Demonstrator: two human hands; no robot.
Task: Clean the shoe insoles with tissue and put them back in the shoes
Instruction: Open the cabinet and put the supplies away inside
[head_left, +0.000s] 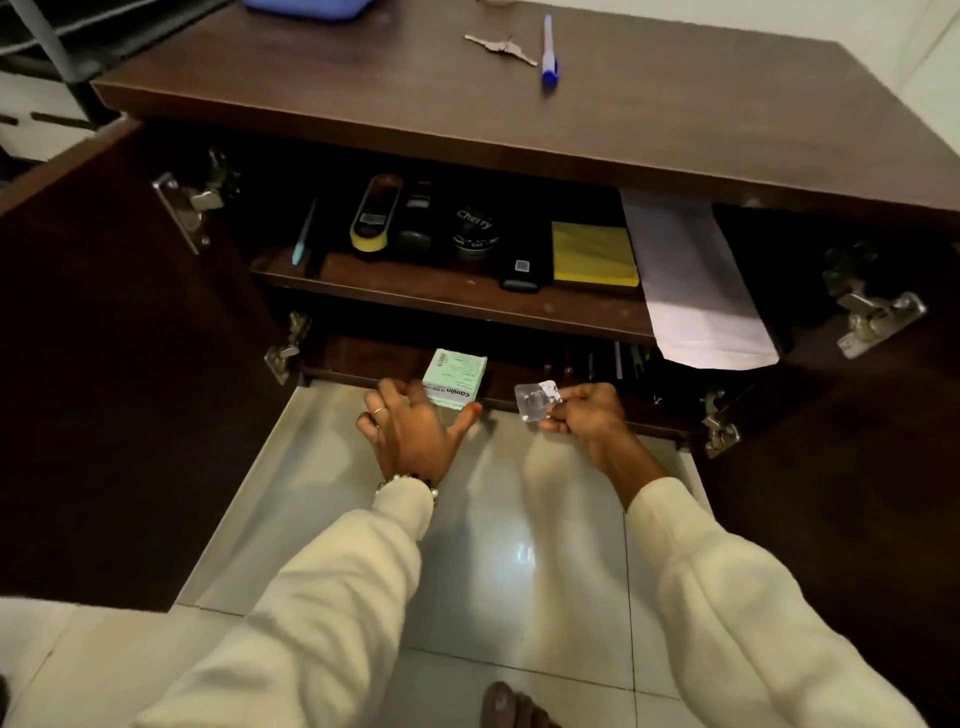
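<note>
No shoe, insole or tissue shows in the head view. I face a dark wooden cabinet (467, 140) with both doors swung open. My left hand (410, 426) grips a small pale green box (456, 378) at the front edge of the lower shelf. My right hand (587, 413) pinches a small clear plastic blister pack (537, 399) between thumb and fingers, just right of the box. Both arms wear cream sleeves, and a beaded bracelet circles the left wrist.
The upper shelf (457, 296) holds a shoe brush (373, 221), a polish tin (475, 231), a yellow cloth (592, 254) and a white envelope (696, 280) that hangs over its edge. A pen (549, 49) and keys (501, 48) lie on top. Glossy floor tiles (519, 545) lie below.
</note>
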